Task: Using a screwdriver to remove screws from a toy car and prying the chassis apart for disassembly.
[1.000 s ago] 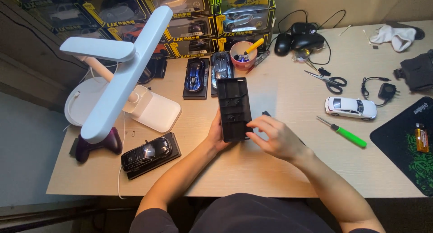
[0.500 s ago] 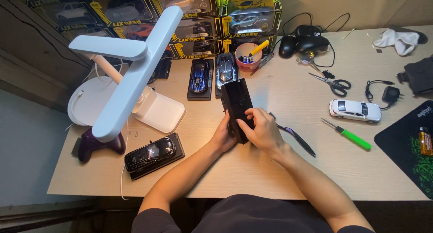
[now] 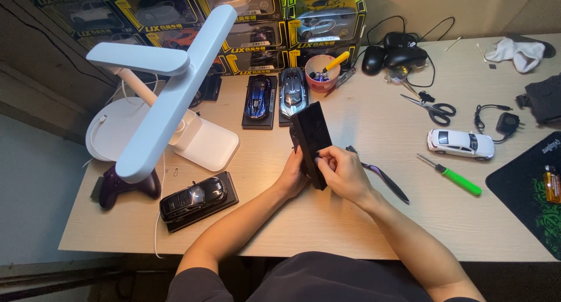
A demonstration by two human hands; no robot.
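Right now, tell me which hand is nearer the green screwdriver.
Right. The right hand grips the black base at mid-desk, with the green screwdriver lying further to its right. The left hand sits behind the base, on its far side from the screwdriver.

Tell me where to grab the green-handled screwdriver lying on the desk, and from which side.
Take the green-handled screwdriver by its green handle, the thicker end toward the black mat, coming from above. It lies flat and slanted on the desk, with bare wood on both sides, so fingers can close across the handle.
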